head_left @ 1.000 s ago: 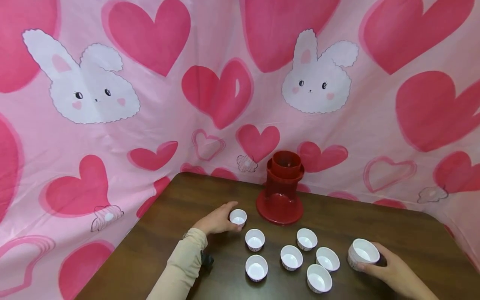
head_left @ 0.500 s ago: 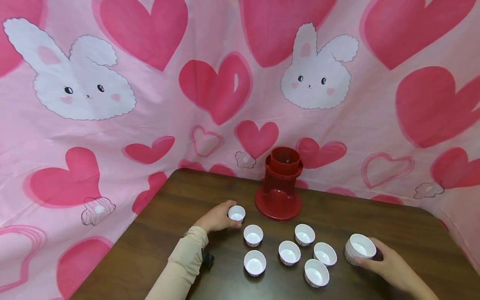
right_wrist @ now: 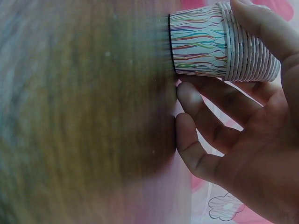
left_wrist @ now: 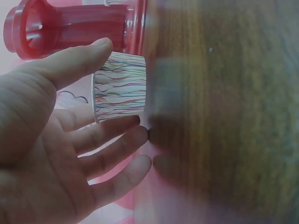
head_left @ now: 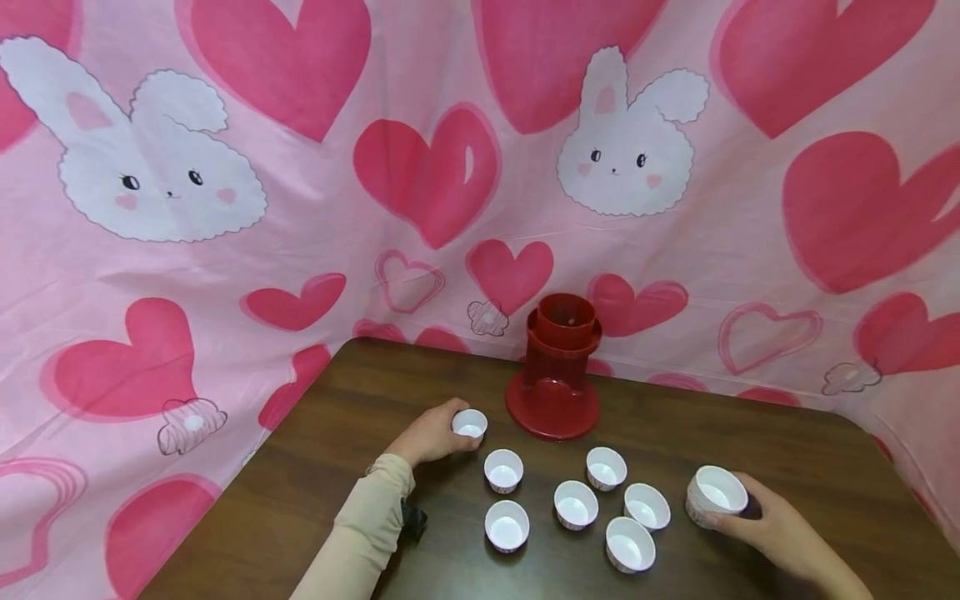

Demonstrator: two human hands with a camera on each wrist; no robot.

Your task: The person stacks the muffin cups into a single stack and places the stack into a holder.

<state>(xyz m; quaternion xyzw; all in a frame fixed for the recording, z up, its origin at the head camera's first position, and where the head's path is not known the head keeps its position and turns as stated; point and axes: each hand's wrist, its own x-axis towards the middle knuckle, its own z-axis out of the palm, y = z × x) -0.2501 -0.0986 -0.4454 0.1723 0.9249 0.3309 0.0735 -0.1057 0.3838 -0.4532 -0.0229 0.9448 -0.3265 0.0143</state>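
Pink heart-and-rabbit cloth backdrop [head_left: 420, 67] far and left. Dark wood-grain table [head_left: 300, 475], rounded far corners. 1 glossy red plastic stand [head_left: 555, 383], far middle: cylinder on round base. 1 nested paper-cup stack [head_left: 708, 500] at right, wavy multicolour lines, count unclear; right hand [head_left: 768, 521] clamped round it. 6 loose paper cups [head_left: 576, 505], round, white inside, near middle. 1 single paper cup [head_left: 469, 423], just left of stand, pinched in left hand [head_left: 429, 435].

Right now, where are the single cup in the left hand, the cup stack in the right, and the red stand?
Single cup [left_wrist: 121, 87]: left wrist view, middle of its patterned wall.
Cup stack [right_wrist: 212, 43]: right wrist view, patterned wall of the lowest cup.
Red stand [head_left: 556, 368]: head view, its upright body.
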